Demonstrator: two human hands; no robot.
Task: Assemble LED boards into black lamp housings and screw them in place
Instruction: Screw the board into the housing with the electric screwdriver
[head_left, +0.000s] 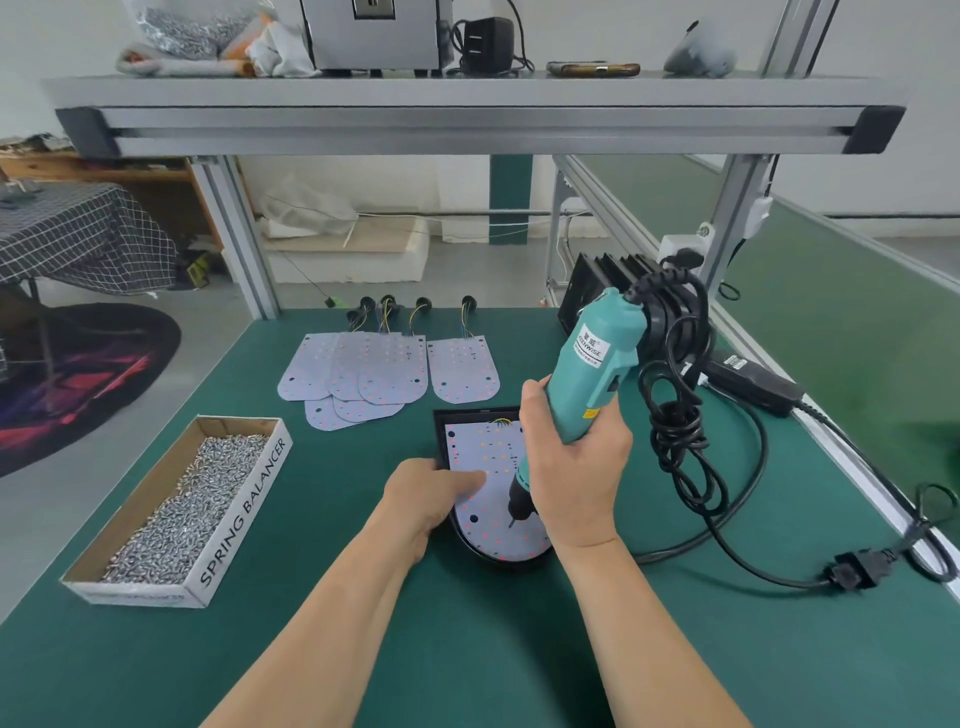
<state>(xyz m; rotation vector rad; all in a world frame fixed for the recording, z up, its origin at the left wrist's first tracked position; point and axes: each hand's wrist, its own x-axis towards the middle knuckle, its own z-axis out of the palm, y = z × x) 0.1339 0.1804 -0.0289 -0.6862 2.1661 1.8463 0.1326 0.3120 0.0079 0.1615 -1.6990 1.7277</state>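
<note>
Fingers (467, 482) of left hand (421, 499) are laid near-straight, close together, pressed on LED board (493, 447); board is seated in black housing (440, 434) at mid-table. Teal elec. screwdriver (592, 364) is gripped by right hand (576, 478), fingers curled round body, bit tip set on board's lower half. "KEENWISE" is read on driver label; chars above it not legible. "SPRING BALANCER" is printed on side of cardboard box (244, 514), filled w/ screws (192, 509), left of housing, well apart. Spare boards (363, 374) are fanned behind housing, wires at far edge. More housings (618, 280) are stacked at far-right corner. Coiled cable (675, 426) is hung just right of driver. Open green mat (332, 467) is seen btwn box and housing and toward near edge.
</note>
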